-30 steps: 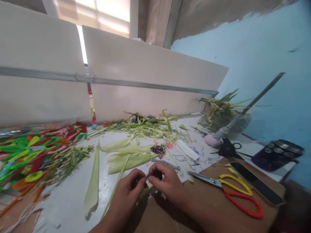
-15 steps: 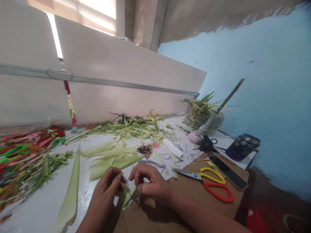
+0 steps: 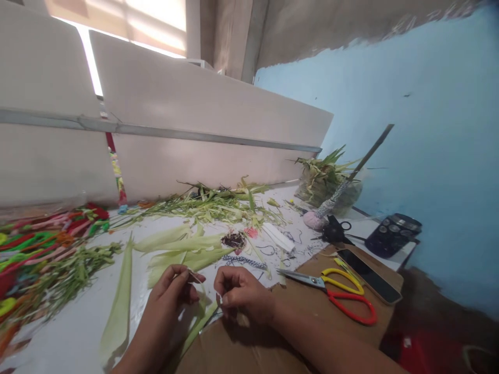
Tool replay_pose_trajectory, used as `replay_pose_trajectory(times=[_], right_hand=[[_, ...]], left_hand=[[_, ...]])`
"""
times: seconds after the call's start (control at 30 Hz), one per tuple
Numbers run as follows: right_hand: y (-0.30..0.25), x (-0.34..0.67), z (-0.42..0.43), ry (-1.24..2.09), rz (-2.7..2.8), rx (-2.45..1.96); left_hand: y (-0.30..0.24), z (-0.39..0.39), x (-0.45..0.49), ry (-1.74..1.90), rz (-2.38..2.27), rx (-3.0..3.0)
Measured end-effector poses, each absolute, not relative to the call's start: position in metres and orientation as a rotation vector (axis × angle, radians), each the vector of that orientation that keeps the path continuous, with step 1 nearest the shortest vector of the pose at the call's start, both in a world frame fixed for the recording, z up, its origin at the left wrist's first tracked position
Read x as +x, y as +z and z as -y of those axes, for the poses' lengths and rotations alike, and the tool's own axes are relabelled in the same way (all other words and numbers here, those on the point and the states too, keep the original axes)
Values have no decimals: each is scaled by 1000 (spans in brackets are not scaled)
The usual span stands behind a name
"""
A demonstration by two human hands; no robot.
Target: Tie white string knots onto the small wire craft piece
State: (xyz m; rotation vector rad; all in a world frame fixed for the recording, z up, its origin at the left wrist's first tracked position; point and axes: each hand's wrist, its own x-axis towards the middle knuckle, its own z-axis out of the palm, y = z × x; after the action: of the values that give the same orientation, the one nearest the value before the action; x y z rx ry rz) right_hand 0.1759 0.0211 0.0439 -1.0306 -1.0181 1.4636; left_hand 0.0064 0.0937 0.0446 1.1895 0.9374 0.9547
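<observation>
My left hand [image 3: 171, 301] is closed in a pinch on one end of a thin pale strand [image 3: 198, 279] above the white table [image 3: 70, 332]. My right hand [image 3: 239, 296] is curled shut a little to the right, fingertips pressed on the strand's other end; the strand is too thin to name surely. Under both hands lie pale green husk leaves [image 3: 183, 254] and a narrow green strip [image 3: 198, 324]. A blue-and-white twisted cord [image 3: 244, 261] lies just beyond my right hand.
Yellow-and-red scissors [image 3: 331, 291] and a phone [image 3: 368, 275] rest on a brown board [image 3: 312, 317] at right. Coloured pipe cleaners [image 3: 35, 244] pile up at left. Green trimmings [image 3: 210, 202], a leaf-filled bag [image 3: 325, 182], black scissors [image 3: 335, 231] and a dark case [image 3: 393, 234] sit farther back.
My hands have drawn apart: the left moved left and up, the right drew back toward me. The view swung to the right after the earliest frame.
</observation>
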Motion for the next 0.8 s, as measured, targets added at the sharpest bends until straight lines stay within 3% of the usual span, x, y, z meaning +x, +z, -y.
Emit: replay_pose_trajectory(times=[0.8], right_hand=[[44,174,-23,1108,1132,-1131]], left_hand=[[42,-85,9,774,-710,1186]])
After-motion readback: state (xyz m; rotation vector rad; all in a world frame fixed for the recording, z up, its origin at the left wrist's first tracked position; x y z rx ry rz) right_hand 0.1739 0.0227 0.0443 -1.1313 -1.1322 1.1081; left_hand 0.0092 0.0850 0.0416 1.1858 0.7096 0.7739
